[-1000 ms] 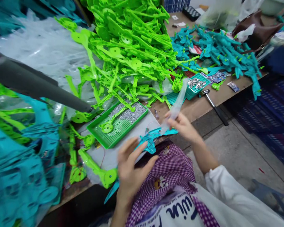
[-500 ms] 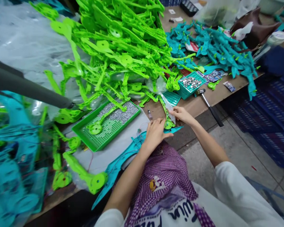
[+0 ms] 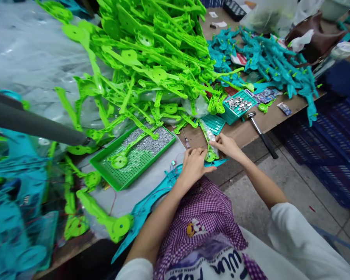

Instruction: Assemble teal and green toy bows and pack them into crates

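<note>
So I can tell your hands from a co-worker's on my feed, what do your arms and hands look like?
The left hand and right hand are ungloved, with no rings or bracelets discernible. The left sleeve and right sleeve are white, plain where visible, and end around the elbows.

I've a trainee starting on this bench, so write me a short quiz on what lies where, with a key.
1. Multiple choice. What does the small teal basket hold?
a) red buttons
b) silvery round pieces
c) coiled rope

2. True or false. The hammer lies with its black handle reaching out past the near edge of the brown table.

3. Short answer. Which of the person's own hands is nearer the hammer?

Key: 1 b; 2 true; 3 the right hand.
</note>
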Demonstrator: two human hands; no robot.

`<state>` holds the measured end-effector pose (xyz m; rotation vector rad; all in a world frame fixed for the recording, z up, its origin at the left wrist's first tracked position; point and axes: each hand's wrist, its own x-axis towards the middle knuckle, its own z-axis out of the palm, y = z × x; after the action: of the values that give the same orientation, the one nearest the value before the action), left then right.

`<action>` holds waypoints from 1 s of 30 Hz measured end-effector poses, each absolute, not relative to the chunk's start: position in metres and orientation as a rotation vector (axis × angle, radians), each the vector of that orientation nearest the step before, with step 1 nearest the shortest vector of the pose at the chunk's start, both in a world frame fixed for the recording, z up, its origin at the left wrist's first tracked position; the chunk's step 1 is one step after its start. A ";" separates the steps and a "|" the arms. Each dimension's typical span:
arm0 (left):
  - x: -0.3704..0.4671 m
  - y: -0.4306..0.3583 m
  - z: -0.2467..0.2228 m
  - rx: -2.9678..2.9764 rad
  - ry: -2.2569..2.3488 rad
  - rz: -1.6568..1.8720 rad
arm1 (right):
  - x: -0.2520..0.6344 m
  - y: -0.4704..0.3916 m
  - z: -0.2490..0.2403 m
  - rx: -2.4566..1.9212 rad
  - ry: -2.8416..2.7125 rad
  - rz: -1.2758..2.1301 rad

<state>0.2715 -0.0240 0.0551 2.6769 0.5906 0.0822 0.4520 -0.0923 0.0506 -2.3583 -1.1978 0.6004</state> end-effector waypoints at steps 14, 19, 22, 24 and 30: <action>0.274 -0.023 0.056 2.644 0.540 0.003 | 0.457 -0.049 0.052 -2.245 -1.962 0.126; 0.274 -0.025 0.057 2.649 0.542 0.040 | 0.452 -0.050 0.054 -2.293 -1.930 0.060; 0.274 -0.033 0.064 2.681 0.576 0.025 | 0.456 -0.049 0.053 -2.280 -1.903 0.102; 0.272 -0.041 0.070 2.715 0.619 0.028 | 0.459 -0.049 0.054 -2.243 -1.893 0.124; 0.206 -0.064 0.076 2.800 0.559 0.424 | 0.424 -0.074 0.067 -1.960 -1.634 0.005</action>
<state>0.2056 -0.0640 0.0757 2.8004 0.5592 0.4236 0.4241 -0.0741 0.0673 -1.9597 -1.6340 0.0053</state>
